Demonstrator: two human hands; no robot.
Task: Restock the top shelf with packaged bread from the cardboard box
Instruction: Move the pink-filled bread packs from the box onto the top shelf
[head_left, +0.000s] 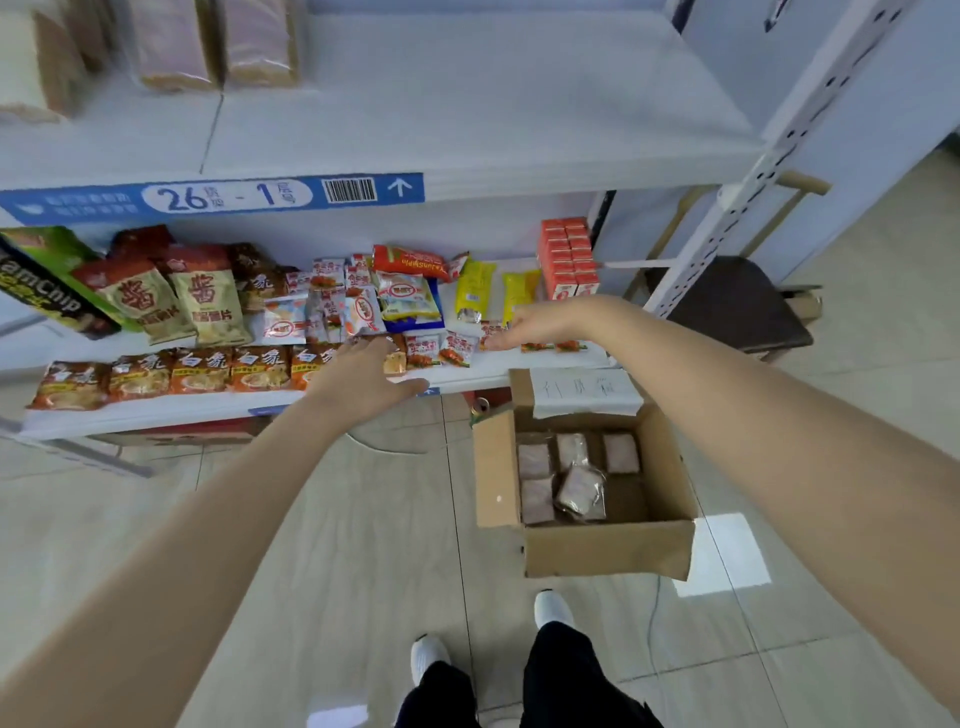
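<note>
My arms are bare from the elbow down, no sleeves, watch or rings on my left hand (363, 371) or my right hand (540, 325). Below, I wear black trousers (561, 675) and white shoes (553, 608).

Open cardboard box (602, 545) on the floor, lower right, holds five bread packs (580, 492); more bread (218, 41) stands on the top shelf (467, 104), upper left.

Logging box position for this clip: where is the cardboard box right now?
In the head view, the cardboard box sits open on the floor at lower right, just below the lower shelf edge, ahead of the person's shoes.
</note>
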